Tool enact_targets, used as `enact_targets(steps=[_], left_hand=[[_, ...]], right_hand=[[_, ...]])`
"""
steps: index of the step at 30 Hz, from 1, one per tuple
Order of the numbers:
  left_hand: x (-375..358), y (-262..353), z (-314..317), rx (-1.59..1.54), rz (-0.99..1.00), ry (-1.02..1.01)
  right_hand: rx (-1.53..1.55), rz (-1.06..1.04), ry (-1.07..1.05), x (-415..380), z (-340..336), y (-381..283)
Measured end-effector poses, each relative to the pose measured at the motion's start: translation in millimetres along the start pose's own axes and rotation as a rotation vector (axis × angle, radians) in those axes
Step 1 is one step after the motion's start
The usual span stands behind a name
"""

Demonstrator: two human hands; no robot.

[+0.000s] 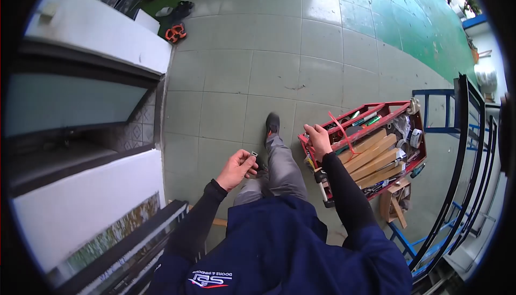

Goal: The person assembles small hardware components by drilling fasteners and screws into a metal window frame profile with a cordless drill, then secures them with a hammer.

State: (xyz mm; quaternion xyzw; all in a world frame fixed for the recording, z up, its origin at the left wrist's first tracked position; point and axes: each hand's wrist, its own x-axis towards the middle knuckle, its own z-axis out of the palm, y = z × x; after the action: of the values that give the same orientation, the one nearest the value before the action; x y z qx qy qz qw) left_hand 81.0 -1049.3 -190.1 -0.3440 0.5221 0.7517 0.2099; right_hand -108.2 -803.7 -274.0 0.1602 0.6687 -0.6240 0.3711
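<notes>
My left hand (236,170) is closed in a pinch in front of my body. Between its thumb and fingers is a small grey metal piece (254,155), too small to name exactly. My right hand (318,139) is held over the near-left end of a red tool cart (371,104), its fingers curled together. Whether anything sits in that grip is hidden. Beside it, a thin red strap (339,124) loops up from the cart. Long wooden blocks (376,152) lie inside, along with tubes (365,119) and assorted tools.
A small wooden box (395,201) stands behind the cart. Dark metal frames (457,177) and a blue stand (438,128) are at the right. To the left are a white wall (97,203) and more dark frames (129,246). Sandals (175,33) lie at the upper left.
</notes>
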Motion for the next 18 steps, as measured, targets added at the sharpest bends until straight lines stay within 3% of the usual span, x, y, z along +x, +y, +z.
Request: enact_targets(steps=[3,5,10,14,18], left_hand=[[83.5,17.2,-12.8,0.085,0.018,0.009],[148.2,12.4,-17.0,0.06,-0.041,0.062],[308.2,-77.6,-50.7,0.049,-0.311,0.261],[367.7,-138.8,-85.4,0.097,-0.62,0.32],[386.0,-163.1,-94.3,0.087,-0.809,0.398]], right_hand=[[-0.394,-0.139,0.192,144.2,-17.0,47.9],[-0.554,-0.115,0.294,226.4,-18.0,52.1],[-0.701,-0.029,0.465,487.1,-30.7,150.3],[-0.823,0.068,0.545,647.1,-50.6,218.8],[-0.949,0.12,0.608,740.3,-70.7,279.0]])
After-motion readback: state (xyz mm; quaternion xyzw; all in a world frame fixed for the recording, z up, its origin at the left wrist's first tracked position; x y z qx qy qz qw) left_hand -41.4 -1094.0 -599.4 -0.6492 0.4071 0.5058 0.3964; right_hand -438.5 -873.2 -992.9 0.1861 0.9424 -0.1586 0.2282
